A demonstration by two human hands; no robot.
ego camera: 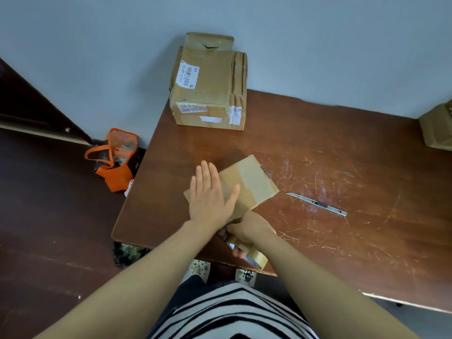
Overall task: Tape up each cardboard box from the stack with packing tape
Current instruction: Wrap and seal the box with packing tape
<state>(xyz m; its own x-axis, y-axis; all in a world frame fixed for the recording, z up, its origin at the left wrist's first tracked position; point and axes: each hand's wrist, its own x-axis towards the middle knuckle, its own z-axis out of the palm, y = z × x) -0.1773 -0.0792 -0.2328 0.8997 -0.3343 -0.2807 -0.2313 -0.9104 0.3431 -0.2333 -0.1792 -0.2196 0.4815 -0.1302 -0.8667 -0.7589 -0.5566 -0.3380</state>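
A small flat cardboard box lies on the brown table in front of me, with a strip of brown tape running down its middle. My left hand rests flat on the box's left half, fingers spread. My right hand is at the box's near edge, gripping a roll of brown packing tape close to the table's front edge. A stack of larger cardboard boxes with white shipping labels stands at the table's far left, against the wall.
A metal utility knife lies on the table to the right of the small box. Another cardboard box sits at the far right edge. An orange bag stands on the floor left of the table.
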